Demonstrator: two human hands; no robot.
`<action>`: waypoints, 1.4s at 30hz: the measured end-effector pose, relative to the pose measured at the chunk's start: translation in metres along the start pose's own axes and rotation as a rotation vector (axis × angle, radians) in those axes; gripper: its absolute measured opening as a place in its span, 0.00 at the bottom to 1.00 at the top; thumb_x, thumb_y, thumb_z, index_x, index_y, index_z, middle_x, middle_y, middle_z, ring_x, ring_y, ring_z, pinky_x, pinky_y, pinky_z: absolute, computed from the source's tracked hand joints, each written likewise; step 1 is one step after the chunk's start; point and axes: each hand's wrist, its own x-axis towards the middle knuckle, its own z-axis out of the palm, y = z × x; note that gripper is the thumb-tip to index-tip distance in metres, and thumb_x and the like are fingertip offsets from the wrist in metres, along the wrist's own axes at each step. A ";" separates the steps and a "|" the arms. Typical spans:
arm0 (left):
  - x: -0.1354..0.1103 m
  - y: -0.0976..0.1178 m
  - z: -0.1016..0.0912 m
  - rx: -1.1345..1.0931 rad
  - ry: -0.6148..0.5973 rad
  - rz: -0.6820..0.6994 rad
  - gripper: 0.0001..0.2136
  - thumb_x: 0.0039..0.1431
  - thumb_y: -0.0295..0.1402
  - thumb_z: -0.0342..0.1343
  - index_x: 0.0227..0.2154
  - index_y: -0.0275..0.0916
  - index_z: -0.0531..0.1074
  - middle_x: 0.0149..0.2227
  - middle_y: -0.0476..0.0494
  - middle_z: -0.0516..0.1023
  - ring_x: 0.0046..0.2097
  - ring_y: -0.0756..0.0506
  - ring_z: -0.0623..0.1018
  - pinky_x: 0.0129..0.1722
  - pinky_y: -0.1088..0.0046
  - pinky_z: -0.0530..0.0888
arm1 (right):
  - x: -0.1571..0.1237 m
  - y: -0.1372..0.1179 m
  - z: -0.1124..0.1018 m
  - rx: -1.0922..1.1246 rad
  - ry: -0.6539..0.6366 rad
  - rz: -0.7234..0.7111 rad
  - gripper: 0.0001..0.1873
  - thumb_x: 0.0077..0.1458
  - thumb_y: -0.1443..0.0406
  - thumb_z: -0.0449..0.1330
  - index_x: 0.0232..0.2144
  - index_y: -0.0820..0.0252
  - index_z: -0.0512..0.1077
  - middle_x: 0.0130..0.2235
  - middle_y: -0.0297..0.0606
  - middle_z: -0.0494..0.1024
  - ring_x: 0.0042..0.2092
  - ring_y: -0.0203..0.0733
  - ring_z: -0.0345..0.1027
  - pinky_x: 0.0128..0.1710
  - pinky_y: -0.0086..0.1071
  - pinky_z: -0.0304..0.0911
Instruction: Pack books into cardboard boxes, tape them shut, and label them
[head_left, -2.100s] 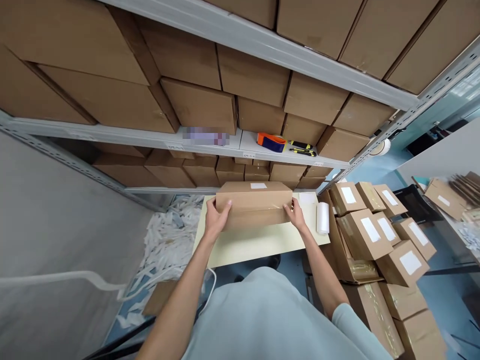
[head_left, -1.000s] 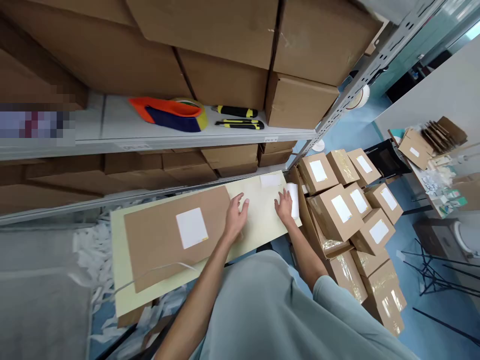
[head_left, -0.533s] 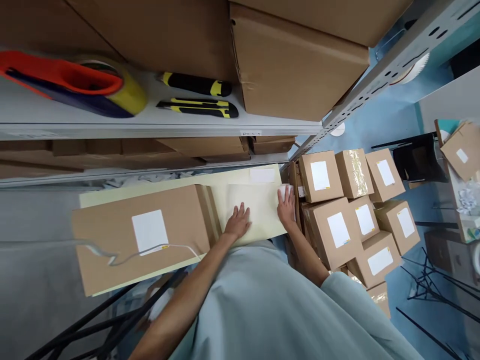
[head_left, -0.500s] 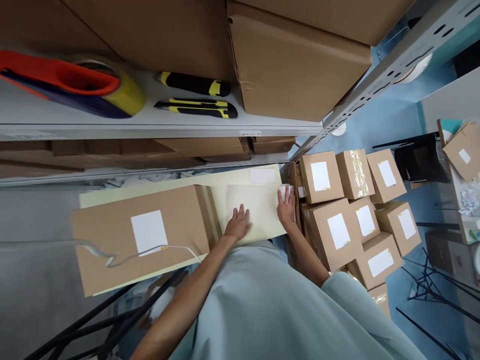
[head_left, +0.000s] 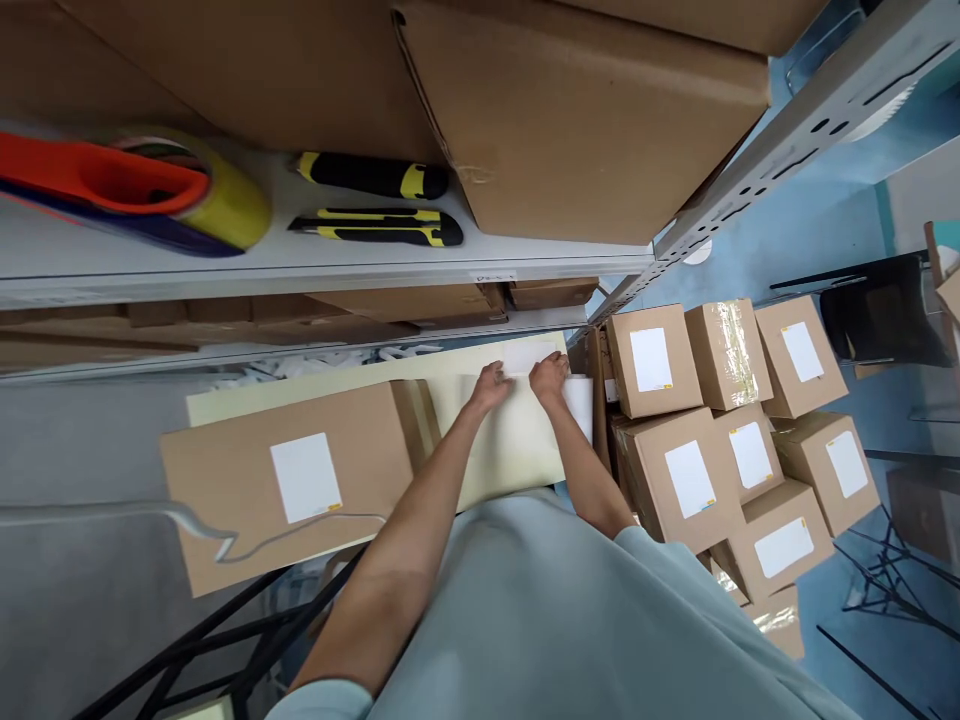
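Note:
My left hand point(head_left: 491, 388) is closed, its fingers curled at the far edge of a pale, thin sheet point(head_left: 506, 435). Close beside it on the right, my right hand point(head_left: 551, 377) is bent over the same far edge, fingers curled down and partly hidden. The sheet lies flat on a cream tabletop point(head_left: 330, 370). Just beyond my hands is a white paper rectangle point(head_left: 529, 355). To the right of my right wrist lies a white piece of material point(head_left: 580, 402), partly covered by the arm. A long, labelled cardboard box point(head_left: 247, 490) rests on the tabletop at left.
Several labelled cartons point(head_left: 690, 475) are stacked at right. Above the tabletop, a metal shelf point(head_left: 330, 270) carries two utility knives point(head_left: 379, 228), a tape dispenser point(head_left: 135, 190) and a large carton point(head_left: 585, 130). A white cable point(head_left: 172, 510) crosses the left side.
Both hands have moved away from me to the sheet's far edge, the right one also leftward off the white material. Their flat fingers have curled. The view has shifted slightly.

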 end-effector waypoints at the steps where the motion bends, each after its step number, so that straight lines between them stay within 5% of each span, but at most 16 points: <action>1: 0.001 0.000 0.002 -0.017 -0.003 -0.015 0.29 0.56 0.27 0.64 0.63 0.35 0.74 0.67 0.27 0.76 0.65 0.34 0.80 0.64 0.57 0.76 | 0.002 -0.001 0.001 0.006 0.008 0.010 0.34 0.66 0.71 0.56 0.70 0.86 0.61 0.66 0.82 0.68 0.71 0.71 0.63 0.69 0.59 0.63; 9: -0.011 -0.005 0.016 -0.100 0.017 -0.095 0.30 0.57 0.27 0.64 0.65 0.37 0.71 0.70 0.28 0.72 0.68 0.37 0.76 0.65 0.61 0.75 | -0.004 0.003 -0.011 -0.008 0.028 0.018 0.23 0.70 0.71 0.55 0.64 0.77 0.70 0.65 0.72 0.70 0.68 0.64 0.67 0.69 0.51 0.62; 16: -0.015 0.014 0.010 -0.096 0.073 -0.069 0.22 0.60 0.31 0.65 0.58 0.35 0.78 0.63 0.28 0.79 0.62 0.36 0.80 0.63 0.60 0.74 | -0.011 -0.003 -0.038 -0.131 0.102 -0.122 0.17 0.78 0.63 0.52 0.55 0.64 0.79 0.59 0.57 0.77 0.63 0.60 0.68 0.64 0.50 0.61; 20: -0.017 0.037 0.003 -0.083 0.151 0.025 0.14 0.68 0.41 0.62 0.50 0.39 0.83 0.58 0.36 0.84 0.57 0.39 0.82 0.61 0.65 0.74 | -0.027 -0.017 -0.044 -0.174 0.085 -0.266 0.20 0.80 0.63 0.49 0.52 0.62 0.81 0.57 0.54 0.79 0.60 0.58 0.68 0.61 0.48 0.61; 24: -0.011 0.048 -0.012 -0.047 0.275 -0.004 0.11 0.64 0.42 0.66 0.38 0.40 0.84 0.44 0.41 0.88 0.48 0.39 0.84 0.53 0.65 0.76 | -0.061 -0.031 -0.039 -0.215 -0.036 -0.507 0.18 0.78 0.64 0.51 0.54 0.62 0.81 0.55 0.51 0.79 0.59 0.56 0.67 0.62 0.47 0.60; 27: -0.008 0.040 -0.031 -0.038 0.352 -0.082 0.09 0.63 0.39 0.65 0.36 0.39 0.83 0.40 0.39 0.87 0.42 0.39 0.84 0.47 0.65 0.77 | -0.072 -0.035 -0.033 -0.202 -0.038 -0.537 0.22 0.78 0.63 0.53 0.65 0.63 0.76 0.60 0.52 0.76 0.62 0.57 0.65 0.64 0.47 0.60; 31: -0.007 0.025 -0.052 -0.036 0.400 -0.162 0.11 0.63 0.40 0.65 0.33 0.37 0.82 0.35 0.37 0.86 0.36 0.41 0.81 0.41 0.65 0.77 | -0.049 -0.036 -0.022 -0.274 -0.149 -0.433 0.35 0.73 0.73 0.51 0.78 0.64 0.61 0.61 0.58 0.74 0.63 0.59 0.65 0.64 0.50 0.61; 35: -0.006 0.021 -0.058 -0.020 0.415 -0.199 0.13 0.64 0.42 0.65 0.32 0.35 0.80 0.35 0.36 0.85 0.35 0.42 0.80 0.40 0.64 0.77 | -0.023 -0.033 -0.007 -0.421 -0.338 -0.388 0.45 0.66 0.78 0.53 0.82 0.58 0.53 0.67 0.61 0.71 0.68 0.61 0.62 0.67 0.53 0.58; 42: -0.011 0.024 -0.058 0.058 0.400 -0.188 0.14 0.65 0.44 0.64 0.35 0.36 0.80 0.37 0.36 0.86 0.34 0.43 0.80 0.39 0.66 0.77 | -0.012 -0.031 -0.004 -0.523 -0.427 -0.352 0.44 0.71 0.72 0.52 0.84 0.51 0.47 0.74 0.57 0.64 0.74 0.58 0.56 0.70 0.49 0.51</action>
